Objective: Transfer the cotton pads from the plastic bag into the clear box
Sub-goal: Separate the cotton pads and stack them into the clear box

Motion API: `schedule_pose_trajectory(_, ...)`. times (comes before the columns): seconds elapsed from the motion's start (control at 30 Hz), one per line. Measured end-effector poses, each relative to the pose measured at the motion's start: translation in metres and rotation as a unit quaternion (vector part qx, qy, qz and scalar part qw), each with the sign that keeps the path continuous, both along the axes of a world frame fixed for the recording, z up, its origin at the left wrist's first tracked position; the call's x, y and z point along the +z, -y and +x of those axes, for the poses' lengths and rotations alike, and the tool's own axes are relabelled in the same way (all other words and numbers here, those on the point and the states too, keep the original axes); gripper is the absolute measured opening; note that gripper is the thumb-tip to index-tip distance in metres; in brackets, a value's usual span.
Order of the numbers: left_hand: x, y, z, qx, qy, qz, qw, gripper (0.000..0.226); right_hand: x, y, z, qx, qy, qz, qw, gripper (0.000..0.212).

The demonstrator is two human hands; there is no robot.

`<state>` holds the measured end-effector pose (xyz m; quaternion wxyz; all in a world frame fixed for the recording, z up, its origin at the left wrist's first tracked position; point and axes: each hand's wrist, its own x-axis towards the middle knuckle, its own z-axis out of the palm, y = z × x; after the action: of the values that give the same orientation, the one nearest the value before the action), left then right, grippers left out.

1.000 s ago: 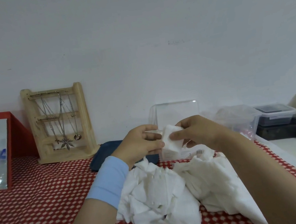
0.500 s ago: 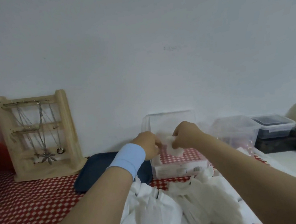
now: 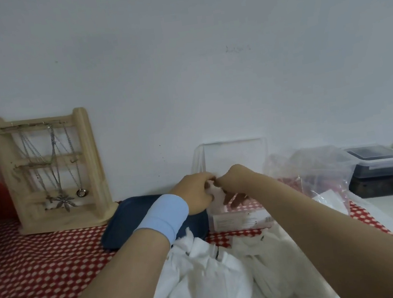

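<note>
Both grips are clenched on one cotton pad (image 3: 215, 195): left hand (image 3: 196, 194) and right hand (image 3: 234, 181) pinch it at the fingertips, knuckles almost touching, centre of frame. Over the last second I have carried it forward off the loose pile of pads (image 3: 219, 271) at lower centre. It now hangs over the left end of the open clear box (image 3: 240, 220), not yet let go. Judgement: placement step, release is next. The plastic bag (image 3: 318, 172) lies right of the box. Most pads remain outside on the worktop (image 3: 43, 264).
</note>
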<state>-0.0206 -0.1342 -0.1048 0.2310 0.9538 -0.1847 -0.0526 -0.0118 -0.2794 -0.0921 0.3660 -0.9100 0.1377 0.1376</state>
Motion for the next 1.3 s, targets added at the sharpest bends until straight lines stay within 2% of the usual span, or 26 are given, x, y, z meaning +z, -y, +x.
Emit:
schedule_pose_trajectory(0.13, 0.002, -0.003, -0.007, -0.011, -0.005, 0.011, 1.0, 0.059, 0.009, 0.009, -0.003, -0.027, -0.031, 0.002, 0.999, 0.033)
schedule_pose_trajectory(0.23, 0.006, 0.006, -0.016, -0.04, -0.008, 0.028, 0.999, 0.05, 0.005, 0.007, -0.005, -0.013, -0.053, 0.061, 0.997, 0.031)
schedule_pose_trajectory(0.3, 0.006, 0.012, -0.02, -0.068, -0.03, 0.057, 0.996, 0.04, 0.0, 0.004, -0.006, 0.01, -0.049, 0.064, 0.997, 0.032)
schedule_pose_trajectory(0.43, 0.006, 0.013, -0.027, -0.098, -0.058, 0.108, 0.988, 0.054, -0.001, 0.006, -0.011, 0.034, -0.039, 0.054, 0.997, 0.032)
schedule_pose_trajectory(0.5, 0.012, 0.008, -0.029, -0.076, -0.038, 0.078, 0.993, 0.058, 0.005, 0.011, -0.016, 0.027, -0.003, 0.037, 0.999, 0.029)
schedule_pose_trajectory(0.57, 0.017, 0.002, -0.031, -0.037, -0.014, 0.022, 0.999, 0.061, 0.012, 0.018, -0.021, 0.043, 0.071, 0.003, 0.997, 0.029)
schedule_pose_trajectory(0.63, 0.022, -0.006, -0.038, -0.014, 0.003, -0.027, 1.0, 0.057, 0.021, 0.024, -0.035, 0.077, 0.137, -0.019, 0.987, 0.032)
schedule_pose_trajectory(0.7, 0.025, -0.014, -0.048, -0.007, 0.003, -0.066, 0.998, 0.049, 0.026, 0.028, -0.057, 0.128, 0.165, -0.008, 0.978, 0.025)
schedule_pose_trajectory(0.83, 0.023, -0.031, -0.081, 0.007, 0.003, -0.104, 0.995, 0.023, 0.026, 0.026, -0.099, 0.265, 0.136, -0.052, 0.953, 0.021)
schedule_pose_trajectory(0.97, 0.015, -0.04, -0.113, 0.015, -0.011, -0.117, 0.993, 0.011, 0.017, 0.02, -0.12, 0.349, 0.062, -0.125, 0.927, 0.038)
schedule_pose_trajectory(1.07, 0.007, -0.043, -0.129, 0.008, -0.047, -0.125, 0.991, 0.023, 0.01, 0.015, -0.128, 0.37, 0.046, -0.147, 0.916, 0.043)
schedule_pose_trajectory(1.17, 0.0, -0.044, -0.14, 0.014, -0.069, -0.137, 0.988, 0.041, 0.004, 0.016, -0.13, 0.358, 0.075, -0.149, 0.919, 0.011)
schedule_pose_trajectory(1.2, -0.003, -0.045, -0.142, 0.023, -0.07, -0.141, 0.987, 0.045, 0.004, 0.02, -0.13, 0.353, 0.082, -0.146, 0.92, 0.008)
schedule_pose_trajectory(1.3, -0.011, -0.049, -0.146, 0.055, -0.076, -0.194, 0.977, 0.053, 0.014, 0.033, -0.134, 0.313, 0.118, -0.092, 0.938, 0.025)
